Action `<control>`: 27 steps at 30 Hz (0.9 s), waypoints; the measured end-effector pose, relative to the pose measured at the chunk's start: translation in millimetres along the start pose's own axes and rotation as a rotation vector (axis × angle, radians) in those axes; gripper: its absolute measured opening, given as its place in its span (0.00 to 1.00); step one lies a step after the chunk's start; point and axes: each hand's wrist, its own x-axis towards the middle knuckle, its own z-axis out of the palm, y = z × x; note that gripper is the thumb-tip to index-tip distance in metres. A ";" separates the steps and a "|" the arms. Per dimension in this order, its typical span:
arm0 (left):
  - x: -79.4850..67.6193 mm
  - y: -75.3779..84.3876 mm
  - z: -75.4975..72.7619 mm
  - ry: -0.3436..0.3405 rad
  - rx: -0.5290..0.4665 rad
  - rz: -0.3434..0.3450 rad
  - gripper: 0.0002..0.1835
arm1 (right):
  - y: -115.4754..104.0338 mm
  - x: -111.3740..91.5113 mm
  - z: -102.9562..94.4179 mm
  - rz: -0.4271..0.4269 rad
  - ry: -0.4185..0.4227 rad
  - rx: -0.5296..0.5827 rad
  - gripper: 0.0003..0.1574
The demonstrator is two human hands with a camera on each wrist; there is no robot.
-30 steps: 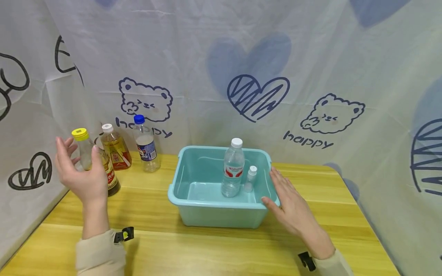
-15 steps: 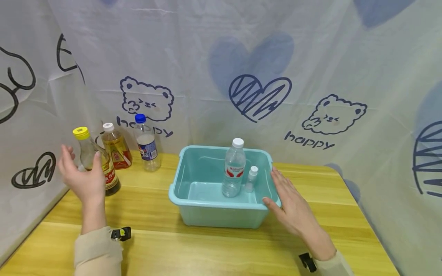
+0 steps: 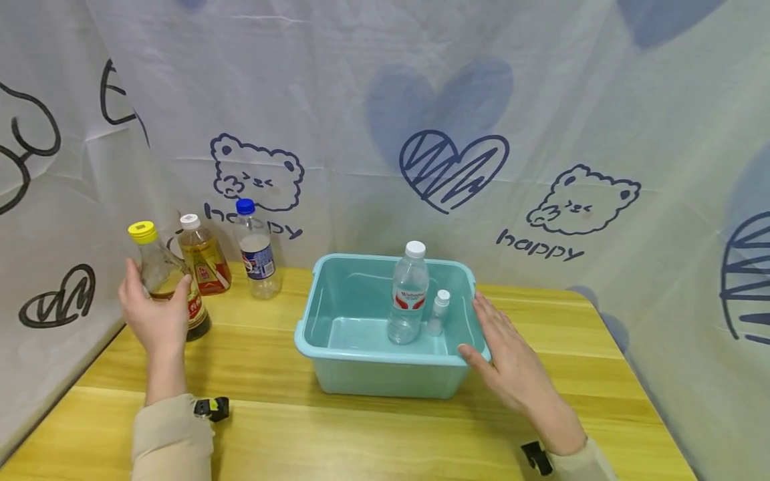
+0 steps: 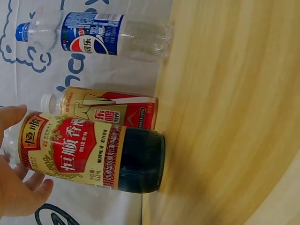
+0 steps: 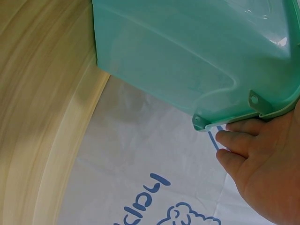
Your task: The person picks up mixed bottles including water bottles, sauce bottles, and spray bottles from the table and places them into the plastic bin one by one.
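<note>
A glass vinegar bottle point(image 4: 79, 150) with a yellow cap and a red and gold label stands upright on the left, dark liquid at its base. My left hand point(image 3: 158, 317) is around its upper part, thumb on one side and fingers on the other. The fingers are relaxed, and a firm hold is not visible. My right hand point(image 3: 511, 361) rests with straight fingers along the right rim of a light-blue plastic tub point(image 3: 385, 377); the right wrist view shows its fingers point(image 5: 234, 143) at the rim's outside. Inside the tub stand a clear water bottle point(image 3: 409, 300) and a small white-capped bottle point(image 3: 439, 314).
Behind the vinegar bottle stand a drink bottle point(image 3: 204, 257) with a white cap and gold-red label, and a blue-capped cola bottle point(image 3: 257, 257). All are on a wooden table point(image 3: 337, 434). A printed cloth point(image 3: 337, 100) hangs behind.
My left hand has moved slightly right and down, bringing its thumb and fingers in closer around the vinegar bottle. My right hand stays at the tub's rim.
</note>
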 end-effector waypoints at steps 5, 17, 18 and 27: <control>1.2 -5.0 -0.2 -0.035 0.047 -0.009 0.46 | -0.3 0.7 0.2 0.002 -0.003 -0.002 0.47; 1.4 -4.6 -1.6 -0.037 0.040 -0.019 0.43 | -0.4 -0.7 1.0 0.003 -0.007 0.002 0.46; 1.6 -4.8 -1.9 -0.037 0.038 -0.020 0.43 | -0.4 -0.7 1.1 0.001 -0.005 0.002 0.46; 2.8 -1.6 -2.3 -0.038 0.011 -0.043 0.43 | -0.2 -0.1 0.9 0.004 0.001 0.003 0.46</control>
